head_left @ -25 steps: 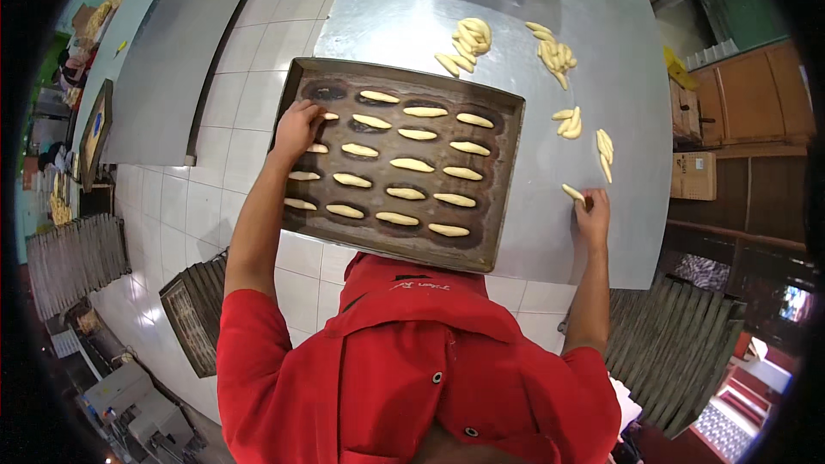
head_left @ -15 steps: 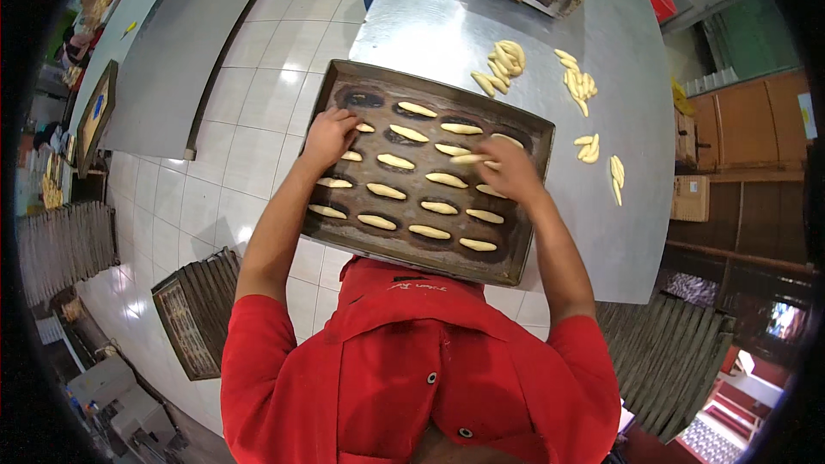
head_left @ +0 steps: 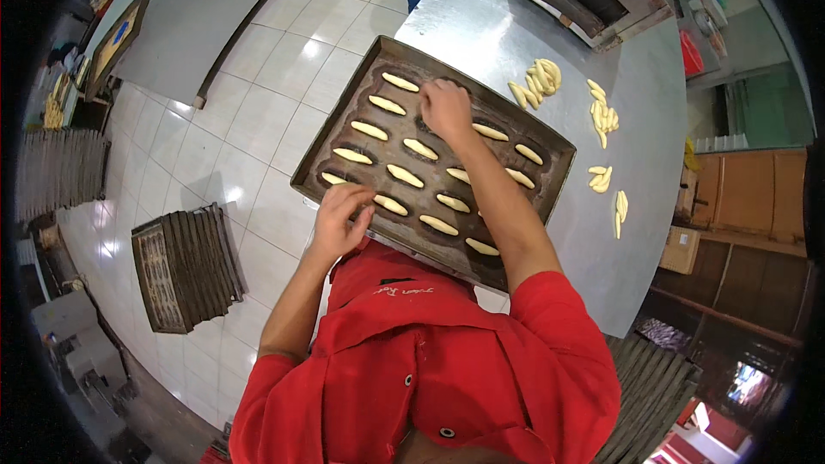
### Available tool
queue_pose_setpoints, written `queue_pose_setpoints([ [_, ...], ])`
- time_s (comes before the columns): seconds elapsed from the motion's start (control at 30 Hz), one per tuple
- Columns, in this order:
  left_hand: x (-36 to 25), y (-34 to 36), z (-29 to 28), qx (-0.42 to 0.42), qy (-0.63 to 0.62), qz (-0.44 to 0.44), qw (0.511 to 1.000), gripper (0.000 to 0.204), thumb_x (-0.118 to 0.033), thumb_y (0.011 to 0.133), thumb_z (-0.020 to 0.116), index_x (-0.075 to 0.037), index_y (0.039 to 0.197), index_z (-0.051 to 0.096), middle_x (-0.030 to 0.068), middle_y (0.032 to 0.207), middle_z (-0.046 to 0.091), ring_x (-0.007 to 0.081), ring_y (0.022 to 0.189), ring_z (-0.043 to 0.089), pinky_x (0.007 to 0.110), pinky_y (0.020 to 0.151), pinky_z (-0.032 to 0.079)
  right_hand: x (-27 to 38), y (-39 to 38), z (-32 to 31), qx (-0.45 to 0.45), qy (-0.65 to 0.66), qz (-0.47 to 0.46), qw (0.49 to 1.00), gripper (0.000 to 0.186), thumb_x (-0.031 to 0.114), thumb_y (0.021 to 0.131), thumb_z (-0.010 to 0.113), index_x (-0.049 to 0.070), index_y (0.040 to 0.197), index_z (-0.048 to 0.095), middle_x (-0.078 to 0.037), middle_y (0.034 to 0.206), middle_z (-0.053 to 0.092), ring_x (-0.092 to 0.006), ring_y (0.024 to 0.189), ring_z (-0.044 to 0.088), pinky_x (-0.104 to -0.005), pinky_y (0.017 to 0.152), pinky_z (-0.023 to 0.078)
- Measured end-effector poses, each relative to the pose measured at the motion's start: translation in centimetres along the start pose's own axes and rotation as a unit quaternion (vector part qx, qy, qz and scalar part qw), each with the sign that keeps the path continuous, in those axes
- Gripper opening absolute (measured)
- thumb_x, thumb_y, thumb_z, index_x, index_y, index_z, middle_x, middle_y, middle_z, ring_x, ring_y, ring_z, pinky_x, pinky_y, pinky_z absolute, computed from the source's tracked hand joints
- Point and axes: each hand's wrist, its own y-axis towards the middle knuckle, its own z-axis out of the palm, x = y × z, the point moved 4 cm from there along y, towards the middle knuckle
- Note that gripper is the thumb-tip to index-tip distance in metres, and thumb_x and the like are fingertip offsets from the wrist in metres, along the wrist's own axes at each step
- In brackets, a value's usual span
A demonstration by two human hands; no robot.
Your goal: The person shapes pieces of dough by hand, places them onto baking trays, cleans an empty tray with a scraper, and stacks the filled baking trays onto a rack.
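A dark metal baking tray (head_left: 528, 125) carries rows of pale, spindle-shaped dough pieces (head_left: 420, 149). My right hand (head_left: 447, 110) reaches across to the far part of the tray. Its fingers point down, closed, over the second row from the left; whatever lies under them is hidden. Over the tray's near left rim, my left hand (head_left: 341, 215) stays open, bent fingers close to the near pieces and thumb apart. My right forearm covers part of the tray and some pieces.
Beneath the tray's right side is a metal table (head_left: 559, 288). On it lie a heap of dough pieces (head_left: 543, 77), further small groups (head_left: 601, 116) and a metal box with an opening (head_left: 593, 0). Stacked trays (head_left: 185, 266) stand on the tiled floor at left.
My right hand has moved left across the tray; my left hand has come down its left side. The tray appears turned in view. A piece now lies in the formerly bare far-left spot.
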Motion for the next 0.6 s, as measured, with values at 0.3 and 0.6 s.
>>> queue_pose_setpoints([
  [0.3,-0.9,-6.5,3.2,-0.219,0.180,-0.229,0.931,0.085,-0.018,0.073,0.080,0.001,0.143,0.036,0.0264,0.144,0.034,0.0418,0.134,0.032,0.052,0.113,0.023,-2.4,-15.5,-12.3,-0.087,0.110,0.068,0.988,0.011,0.005,0.081,0.067,0.004,0.092,0.066,-0.013,0.100,0.067,-0.0339,0.098,0.060,-0.0441,0.086,0.047],
  [0.6,1.3,-12.2,9.9,-0.313,-0.271,-0.560,0.717,0.099,-0.022,0.078,0.073,-0.005,0.153,0.009,0.0210,0.148,0.036,0.0322,0.134,0.038,0.049,0.110,0.033,-11.9,-28.1,-18.4,-0.108,0.148,0.273,0.944,0.030,0.011,0.089,0.065,0.001,0.117,0.060,-0.011,0.111,0.061,-0.0248,0.101,0.058,-0.0385,0.088,0.047],
])
